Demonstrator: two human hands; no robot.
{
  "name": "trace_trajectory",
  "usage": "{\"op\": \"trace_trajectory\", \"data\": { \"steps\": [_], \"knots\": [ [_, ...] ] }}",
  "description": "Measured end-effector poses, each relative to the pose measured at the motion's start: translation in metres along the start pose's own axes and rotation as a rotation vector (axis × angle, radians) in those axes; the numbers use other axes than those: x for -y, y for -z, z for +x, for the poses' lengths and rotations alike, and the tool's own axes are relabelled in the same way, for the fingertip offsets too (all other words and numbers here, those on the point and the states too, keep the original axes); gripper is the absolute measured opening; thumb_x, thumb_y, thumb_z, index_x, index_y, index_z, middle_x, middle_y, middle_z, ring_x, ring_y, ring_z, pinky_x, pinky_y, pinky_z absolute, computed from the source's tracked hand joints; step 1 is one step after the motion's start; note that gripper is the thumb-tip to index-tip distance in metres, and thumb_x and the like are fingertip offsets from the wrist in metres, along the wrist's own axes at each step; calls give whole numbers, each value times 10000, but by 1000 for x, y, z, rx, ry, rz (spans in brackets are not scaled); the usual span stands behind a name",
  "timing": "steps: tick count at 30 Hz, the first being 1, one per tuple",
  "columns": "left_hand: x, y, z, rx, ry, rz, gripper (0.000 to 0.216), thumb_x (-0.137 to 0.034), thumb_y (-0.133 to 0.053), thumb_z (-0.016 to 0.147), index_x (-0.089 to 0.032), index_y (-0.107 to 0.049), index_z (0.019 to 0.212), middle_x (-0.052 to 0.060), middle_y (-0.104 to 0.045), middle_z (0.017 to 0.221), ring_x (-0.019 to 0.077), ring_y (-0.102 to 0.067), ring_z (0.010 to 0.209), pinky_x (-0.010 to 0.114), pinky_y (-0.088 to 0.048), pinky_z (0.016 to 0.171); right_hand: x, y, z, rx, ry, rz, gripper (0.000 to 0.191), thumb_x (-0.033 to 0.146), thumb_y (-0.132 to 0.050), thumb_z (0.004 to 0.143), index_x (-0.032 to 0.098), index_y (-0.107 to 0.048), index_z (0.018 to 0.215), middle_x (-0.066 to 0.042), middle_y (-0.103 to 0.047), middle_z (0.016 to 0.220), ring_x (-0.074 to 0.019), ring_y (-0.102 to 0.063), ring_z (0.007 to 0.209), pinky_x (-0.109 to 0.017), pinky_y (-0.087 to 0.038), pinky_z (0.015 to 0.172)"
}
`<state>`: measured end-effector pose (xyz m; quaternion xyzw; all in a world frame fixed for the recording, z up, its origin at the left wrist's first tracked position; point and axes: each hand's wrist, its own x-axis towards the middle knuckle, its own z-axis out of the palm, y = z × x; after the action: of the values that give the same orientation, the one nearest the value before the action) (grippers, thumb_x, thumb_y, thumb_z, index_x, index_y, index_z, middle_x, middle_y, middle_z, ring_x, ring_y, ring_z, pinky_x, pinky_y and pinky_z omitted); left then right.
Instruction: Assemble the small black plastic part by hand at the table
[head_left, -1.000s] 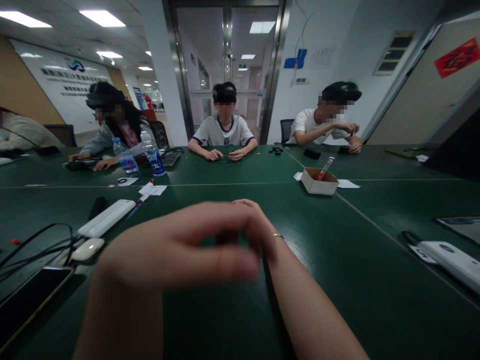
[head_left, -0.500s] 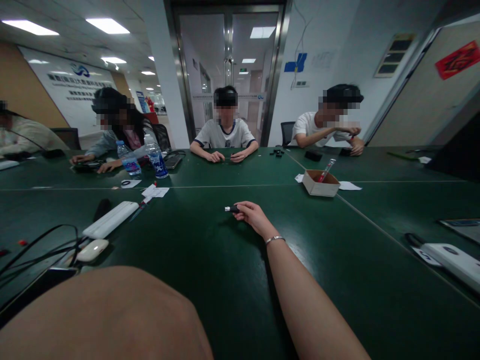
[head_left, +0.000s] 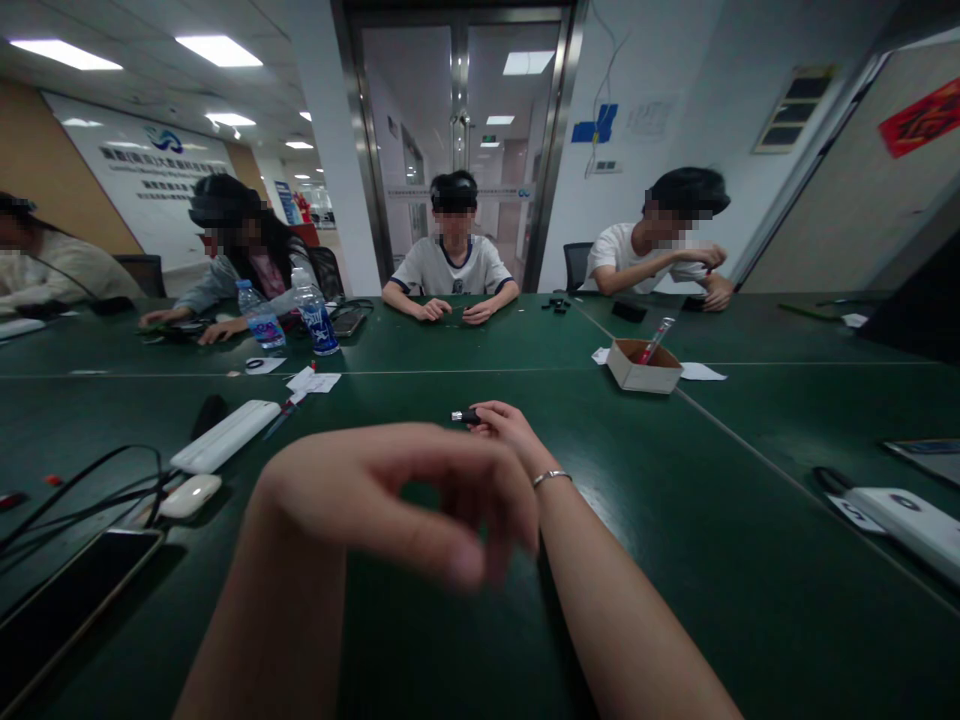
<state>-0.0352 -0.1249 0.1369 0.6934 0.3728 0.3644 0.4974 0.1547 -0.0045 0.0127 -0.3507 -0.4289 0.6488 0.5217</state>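
Observation:
My right hand rests low over the green table, fingers closed on a small black USB stick. The stick's silver metal end points left, and its back end is hidden in the fingers. Close to the camera, my left hand is raised with the wrist bent, somewhat blurred. Its fingers curl loosely and the thumb stands apart from them, with nothing visible between. From this viewpoint it partly overlaps the right hand; whether the two touch cannot be told.
At left lie a phone, a white earbud case, a long white power bank and black cables. A small open box holds a red-tipped tube. Bottles stand beyond. Several people sit across the table. A white device lies right.
My left arm, formerly a large shape at the lower left, has swung so that the hand now hangs mid-view. The right hand keeps its hold on the USB stick, nearly unmoved.

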Motion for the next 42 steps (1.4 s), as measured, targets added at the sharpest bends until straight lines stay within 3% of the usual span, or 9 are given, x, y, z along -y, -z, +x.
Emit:
{"op": "trace_trajectory", "data": {
  "steps": [3,6,8,14,18,23,28,36,42],
  "knots": [
    [12,15,39,-4,153,269,338,-525,-737,692,-215,-676,810,61,-633,698,234,-607,711,287,-442,582,0,0,1,7,4,0,117,176,-744,767,111,-685,844,-58,-681,675,-130,-618,581,-210,-508,544],
    [47,19,69,-427,343,557,325,-514,-689,749,-201,-631,684,66,-613,630,231,-582,650,278,-388,573,0,1,2,2,-1,-25,162,179,-764,756,116,-692,886,-63,-691,704,-111,-623,571,-195,-530,553],
    [76,16,77,-539,381,546,386,-555,-525,859,-213,-640,721,60,-627,626,225,-573,602,283,-370,563,-1,1,2,-18,14,-59,163,156,-765,751,125,-698,896,-48,-686,707,-103,-628,572,-183,-542,556],
    [117,-1,73,-441,328,455,567,-568,-329,931,-222,-620,588,44,-630,600,204,-564,577,277,-329,540,-1,1,3,5,19,-128,153,105,-748,751,139,-711,895,-33,-684,719,-109,-651,588,-176,-560,545],
    [121,-5,77,-422,272,500,489,-520,-367,933,-223,-603,624,32,-619,611,198,-549,573,281,-323,547,-1,1,4,6,16,-125,146,107,-762,744,139,-714,879,-32,-683,715,-101,-644,565,-167,-557,530],
    [136,1,91,-313,192,323,335,-426,-425,917,-217,-594,718,13,-634,710,174,-555,656,253,-359,599,0,2,3,-16,12,-72,116,112,-743,762,143,-706,868,-36,-687,738,-105,-643,575,-185,-561,546],
    [133,-3,88,-418,249,364,483,-552,-330,939,-215,-568,688,22,-586,653,182,-523,608,276,-328,572,1,2,1,-15,5,-46,129,113,-744,756,134,-703,876,-47,-687,755,-108,-645,591,-200,-565,579],
    [141,-2,84,-398,18,197,204,-392,-598,840,-203,-599,919,17,-622,824,170,-587,784,278,-434,736,2,3,-1,-12,17,-26,148,142,-759,744,142,-696,878,-43,-679,718,-123,-643,592,-221,-556,573],
    [138,-5,85,-397,-80,176,167,-171,-628,760,-194,-582,919,6,-607,853,150,-588,817,280,-458,798,2,4,-1,-18,11,-62,180,179,-766,731,128,-687,884,-20,-635,629,-109,-608,546,-183,-493,504]
  ]
}}
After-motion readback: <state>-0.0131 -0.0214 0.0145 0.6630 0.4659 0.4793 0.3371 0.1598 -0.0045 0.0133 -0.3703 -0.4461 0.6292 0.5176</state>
